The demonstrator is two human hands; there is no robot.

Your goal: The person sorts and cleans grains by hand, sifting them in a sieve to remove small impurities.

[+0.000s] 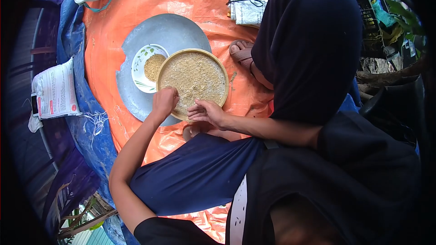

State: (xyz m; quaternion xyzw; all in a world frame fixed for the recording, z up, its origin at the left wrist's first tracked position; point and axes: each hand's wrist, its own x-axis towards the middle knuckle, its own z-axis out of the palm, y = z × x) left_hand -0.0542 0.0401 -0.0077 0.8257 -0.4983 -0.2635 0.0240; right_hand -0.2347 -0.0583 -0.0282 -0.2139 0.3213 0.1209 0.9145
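One round tray (226, 78) of loose grain (195, 75) — likely light, stiff-edged, best held at opposite sides — left hand (166, 101) curled, any contents hidden; right hand (206, 112) loosely spread.

Bowl (140, 59) on tray (168, 29), basket (226, 81) to right

One head-worn camera looks steeply down over the wearer's torso (327, 177), lower right; it faces the round tray (193, 79) just left of centre, near but with the left hand (166, 103) and right hand (207, 111) well inside the frame; the wide view curves outward to dark corners.
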